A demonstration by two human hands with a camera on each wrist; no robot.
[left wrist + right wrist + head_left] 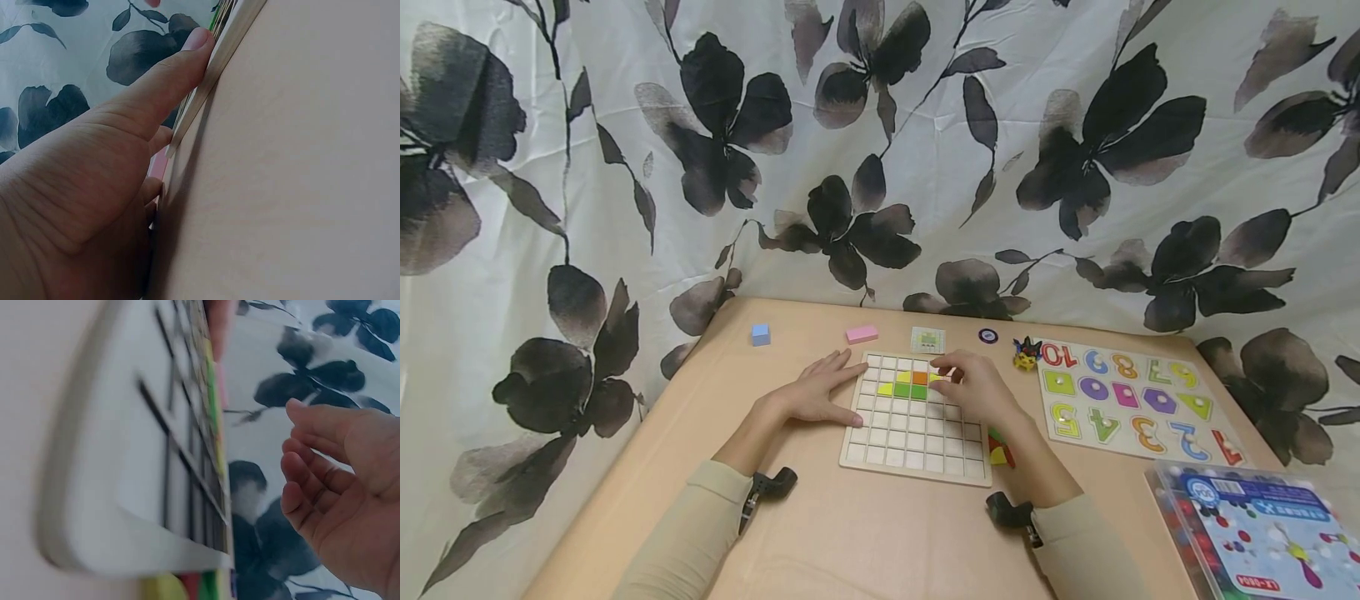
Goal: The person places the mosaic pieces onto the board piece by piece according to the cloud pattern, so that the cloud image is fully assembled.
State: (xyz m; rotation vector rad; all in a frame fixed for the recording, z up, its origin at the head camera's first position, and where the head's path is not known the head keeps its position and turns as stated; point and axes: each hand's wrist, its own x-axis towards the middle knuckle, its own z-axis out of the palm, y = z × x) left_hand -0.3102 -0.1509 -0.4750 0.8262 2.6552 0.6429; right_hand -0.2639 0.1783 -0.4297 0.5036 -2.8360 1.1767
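Note:
A wooden grid board [913, 433] lies mid-table, with yellow, green and orange tiles [910, 389] set in its upper rows. My left hand [820, 387] lies flat on the table at the board's left edge. In the left wrist view its thumb [169, 75] presses against the board's rim [219, 56]. My right hand [973, 383] hovers over the board's upper right, its fingertips above a yellow tile [935, 377]. In the right wrist view its fingers [312, 475] hang loosely curled off the board [156, 456], and I see nothing in them.
Loose coloured tiles [1000, 450] lie by the board's right side. A blue cube [761, 334], pink block [862, 334], small card [928, 340], dark disc [988, 336] and toy figure [1026, 353] line the far edge. A number puzzle [1138, 400] and plastic box [1262, 533] sit at the right.

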